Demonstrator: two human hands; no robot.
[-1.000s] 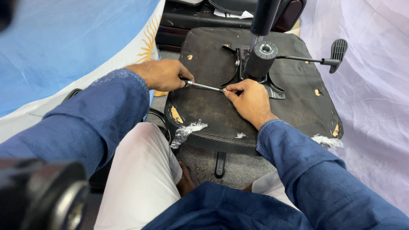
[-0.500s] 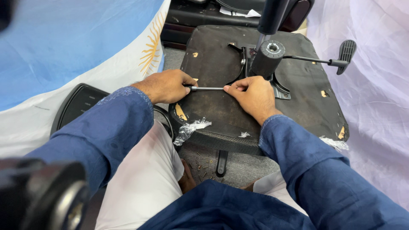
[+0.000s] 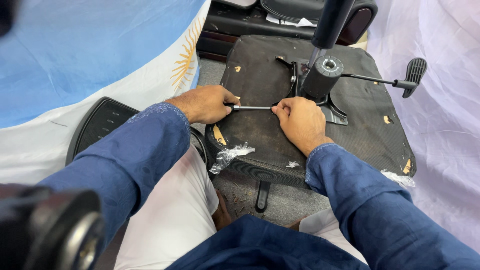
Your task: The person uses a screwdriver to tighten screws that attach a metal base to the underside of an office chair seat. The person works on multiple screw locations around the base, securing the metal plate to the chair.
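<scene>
Spanning both hands [image 3: 252, 112], a thin metal rod [image 3: 252, 107] lies level.

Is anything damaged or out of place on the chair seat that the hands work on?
Yes. The upturned black fabric chair seat is torn at spots along its edges, where yellow foam shows. Scraps of clear plastic wrap hang from its front edge. Small dark screws lie scattered on the floor below.

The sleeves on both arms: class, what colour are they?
Dark blue sleeves, shown clearest in the head view.
</scene>
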